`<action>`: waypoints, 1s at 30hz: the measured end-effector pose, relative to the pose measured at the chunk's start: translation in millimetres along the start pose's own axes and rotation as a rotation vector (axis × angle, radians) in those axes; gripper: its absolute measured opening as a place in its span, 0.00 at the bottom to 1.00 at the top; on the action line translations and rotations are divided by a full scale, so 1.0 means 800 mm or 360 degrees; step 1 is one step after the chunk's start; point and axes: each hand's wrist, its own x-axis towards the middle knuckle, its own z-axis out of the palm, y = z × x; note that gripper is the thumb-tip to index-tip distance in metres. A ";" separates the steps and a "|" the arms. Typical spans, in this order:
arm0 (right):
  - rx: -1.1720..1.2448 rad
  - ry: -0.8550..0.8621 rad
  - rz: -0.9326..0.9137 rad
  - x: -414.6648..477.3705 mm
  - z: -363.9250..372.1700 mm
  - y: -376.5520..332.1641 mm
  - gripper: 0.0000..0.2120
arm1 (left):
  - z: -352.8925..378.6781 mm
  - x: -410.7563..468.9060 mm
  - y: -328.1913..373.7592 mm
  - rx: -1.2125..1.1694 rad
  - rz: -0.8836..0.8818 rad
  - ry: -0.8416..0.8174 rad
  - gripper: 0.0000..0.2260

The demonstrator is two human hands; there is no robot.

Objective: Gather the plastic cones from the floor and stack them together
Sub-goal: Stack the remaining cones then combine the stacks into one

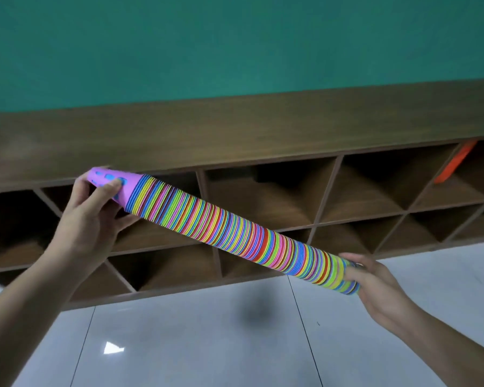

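Head-worn view — forward, slightly downward

A long, low wooden shelf unit (235, 129) runs along the foot of a plain green wall (235, 37), its dark brown front divided into 2 rows of open cubbyholes, and nearly all of them look bare inside. In the upper cubbyhole at the far right, something flat and orange (453, 163) leans at a slant against the divider, too blurred to identify. The floor (179, 344) in front is glossy pale grey tile with thin dark joints, showing a soft round shadow (259, 311) near the middle and a small bright glint of light (112, 347) to its left.
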 end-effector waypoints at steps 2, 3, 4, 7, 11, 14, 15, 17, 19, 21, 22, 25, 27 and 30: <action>-0.0049 0.0010 0.0019 -0.012 0.006 -0.051 0.18 | 0.003 0.002 0.039 -0.0023 -0.0070 0.0033 0.06; -0.0091 0.0012 0.0018 -0.017 0.008 -0.077 0.18 | 0.003 0.005 0.058 -0.0028 -0.0103 0.0051 0.07; -0.0131 0.0013 0.0018 -0.022 0.010 -0.101 0.18 | 0.005 0.007 0.077 -0.0040 -0.0140 0.0071 0.08; -0.0216 0.0032 0.0018 -0.033 0.013 -0.175 0.18 | 0.014 0.022 0.126 -0.0096 -0.0259 0.0161 0.09; -0.0282 0.0023 0.0053 -0.043 0.014 -0.272 0.18 | 0.041 0.042 0.191 -0.0148 -0.0350 0.0263 0.11; -0.0328 0.0031 0.0081 -0.040 0.015 -0.341 0.18 | 0.069 0.059 0.235 -0.0181 -0.0442 0.0375 0.09; -0.0348 0.0034 0.0093 -0.036 0.016 -0.362 0.18 | 0.077 0.065 0.247 -0.0199 -0.0478 0.0397 0.07; -0.0386 0.0024 0.0145 -0.029 0.019 -0.399 0.18 | 0.088 0.075 0.263 -0.0260 -0.0550 0.0464 0.05; -0.0438 -0.0005 0.0197 -0.021 0.026 -0.432 0.18 | 0.090 0.086 0.266 -0.0334 -0.0633 0.0578 0.04; -0.0498 -0.0003 0.0236 -0.011 0.034 -0.461 0.20 | 0.089 0.093 0.264 -0.0391 -0.0705 0.0682 0.04; -0.0513 -0.0008 0.0255 -0.002 0.037 -0.472 0.22 | 0.088 0.097 0.261 -0.0411 -0.0748 0.0711 0.05; -0.0582 -0.0075 0.0267 0.034 0.063 -0.501 0.24 | 0.081 0.115 0.251 -0.0458 -0.0822 0.0790 0.08; -0.0618 -0.0079 0.0242 0.057 0.088 -0.523 0.19 | 0.077 0.138 0.247 -0.0506 -0.0843 0.0846 0.15; -0.0664 -0.0068 0.0221 0.107 0.127 -0.543 0.17 | 0.061 0.187 0.235 -0.0399 -0.0832 0.0868 0.19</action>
